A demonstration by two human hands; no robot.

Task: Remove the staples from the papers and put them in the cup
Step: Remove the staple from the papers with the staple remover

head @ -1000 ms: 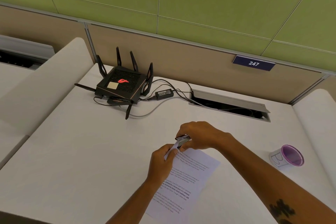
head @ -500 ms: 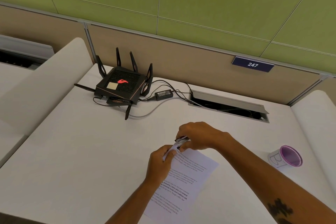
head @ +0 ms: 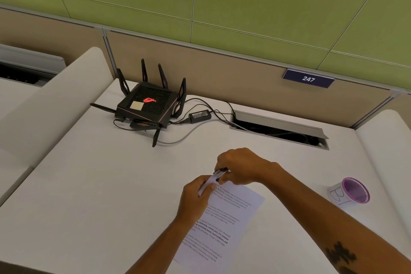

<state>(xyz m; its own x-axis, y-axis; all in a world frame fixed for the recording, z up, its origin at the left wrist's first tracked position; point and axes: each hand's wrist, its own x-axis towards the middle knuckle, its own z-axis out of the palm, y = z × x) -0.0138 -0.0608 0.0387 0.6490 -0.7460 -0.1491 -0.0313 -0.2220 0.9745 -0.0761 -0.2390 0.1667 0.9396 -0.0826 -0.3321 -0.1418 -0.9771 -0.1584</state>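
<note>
Pinching the papers (head: 224, 218) corner, left hand (head: 195, 198) meets right hand's (head: 240, 167) tool (head: 220, 173) grip below sign "247" (head: 308, 78).

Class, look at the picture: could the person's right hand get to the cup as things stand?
Probably yes. The cup stands alone on the desk, on the right hand's side, with nothing between them. But that hand is holding a small tool at the paper's corner.
</note>
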